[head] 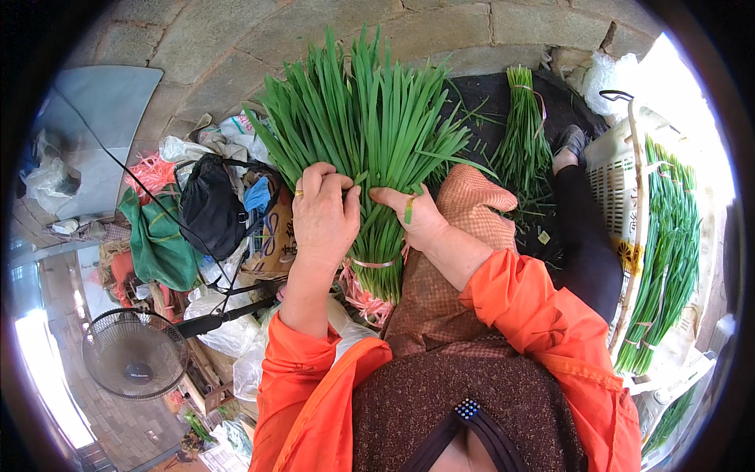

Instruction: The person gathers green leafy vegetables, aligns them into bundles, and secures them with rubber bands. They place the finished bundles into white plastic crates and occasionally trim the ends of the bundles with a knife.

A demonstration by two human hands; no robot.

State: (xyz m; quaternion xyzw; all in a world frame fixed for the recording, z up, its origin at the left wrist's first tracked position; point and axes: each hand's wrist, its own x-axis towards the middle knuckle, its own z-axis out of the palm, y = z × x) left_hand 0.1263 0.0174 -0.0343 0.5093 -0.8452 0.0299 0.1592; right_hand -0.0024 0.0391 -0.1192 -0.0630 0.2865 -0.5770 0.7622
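A large bunch of green garlic chives [377,118] fans out in front of me, its leaf tips toward the brick wall. A pink tie [373,264] goes around its lower stems. My left hand [325,215] is closed on the bunch's left side, with a ring on one finger. My right hand [413,213] grips the right side, thumb across the leaves; a strip of green leaf lies around one finger. Some fingertips are hidden behind the leaves. A smaller tied bunch of chives [522,127] lies beyond, to the right, on a black sheet [478,88].
At right, a white plastic crate [610,171] with a pole-like rim holds tied chives [666,253]. A black bag [211,203], green cloth [156,239] and pink plastic strands [154,172] lie left. A fan [135,354] stands lower left. My outstretched leg [584,236] is beside the crate.
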